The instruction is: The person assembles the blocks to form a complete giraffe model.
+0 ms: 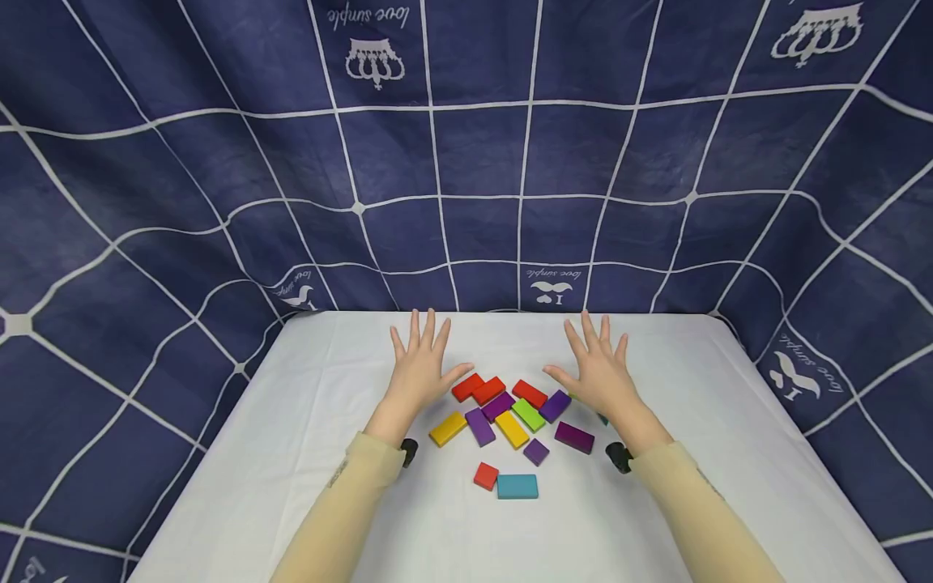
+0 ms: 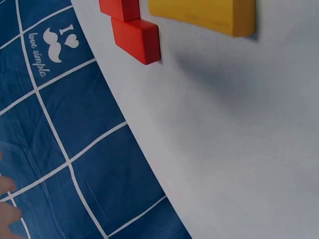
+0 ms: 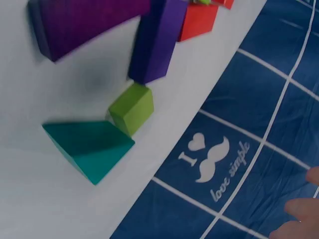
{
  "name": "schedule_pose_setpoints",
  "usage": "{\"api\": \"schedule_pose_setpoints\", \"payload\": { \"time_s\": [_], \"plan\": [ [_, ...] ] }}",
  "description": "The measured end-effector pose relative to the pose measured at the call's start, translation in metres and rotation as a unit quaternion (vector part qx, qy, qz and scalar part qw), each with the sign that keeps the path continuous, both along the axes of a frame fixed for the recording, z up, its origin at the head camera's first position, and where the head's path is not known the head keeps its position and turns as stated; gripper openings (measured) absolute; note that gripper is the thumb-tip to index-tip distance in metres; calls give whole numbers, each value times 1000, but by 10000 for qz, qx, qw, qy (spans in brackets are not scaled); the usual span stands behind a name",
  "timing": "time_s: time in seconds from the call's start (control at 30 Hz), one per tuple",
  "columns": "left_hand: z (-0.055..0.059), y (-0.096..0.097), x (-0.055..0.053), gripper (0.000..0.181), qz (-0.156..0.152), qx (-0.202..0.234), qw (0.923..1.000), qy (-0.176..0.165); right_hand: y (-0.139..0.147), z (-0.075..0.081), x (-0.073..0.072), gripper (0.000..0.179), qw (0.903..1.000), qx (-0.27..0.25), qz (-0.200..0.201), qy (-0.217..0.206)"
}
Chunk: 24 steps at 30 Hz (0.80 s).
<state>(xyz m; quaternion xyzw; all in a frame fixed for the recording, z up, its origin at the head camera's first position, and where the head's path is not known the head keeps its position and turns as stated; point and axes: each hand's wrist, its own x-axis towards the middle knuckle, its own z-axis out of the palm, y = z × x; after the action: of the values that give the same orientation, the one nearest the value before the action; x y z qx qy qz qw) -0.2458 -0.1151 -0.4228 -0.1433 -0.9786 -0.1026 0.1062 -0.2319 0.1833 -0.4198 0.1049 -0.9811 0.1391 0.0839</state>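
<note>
Between 2 hands, most blocks

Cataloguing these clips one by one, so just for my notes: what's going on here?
A person's left hand and right hand are out over a white table, fingers spread, neither holding anything. Colorful blocks lie loosely clustered on it, with a small red block and a blue block nearest the person.
</note>
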Motion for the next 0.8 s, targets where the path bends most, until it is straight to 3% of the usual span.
{"api": "schedule_pose_setpoints", "payload": {
  "time_s": [0.2, 0.5, 0.8],
  "plan": [
    [-5, -2, 9, 86, -97, 163, 9998, -107, -8, -8, 14, 90, 9998, 87, 186, 74],
    [-15, -1, 26, 78, -488, -144, 9987, -87, -15, -25, 39, 87, 9991, 189, 369, 27],
    [-38, 4, 46, 61, -916, -101, 9957, -44, -28, -43, 59, 51, 9944, -62, 998, 328]
  ]
}}
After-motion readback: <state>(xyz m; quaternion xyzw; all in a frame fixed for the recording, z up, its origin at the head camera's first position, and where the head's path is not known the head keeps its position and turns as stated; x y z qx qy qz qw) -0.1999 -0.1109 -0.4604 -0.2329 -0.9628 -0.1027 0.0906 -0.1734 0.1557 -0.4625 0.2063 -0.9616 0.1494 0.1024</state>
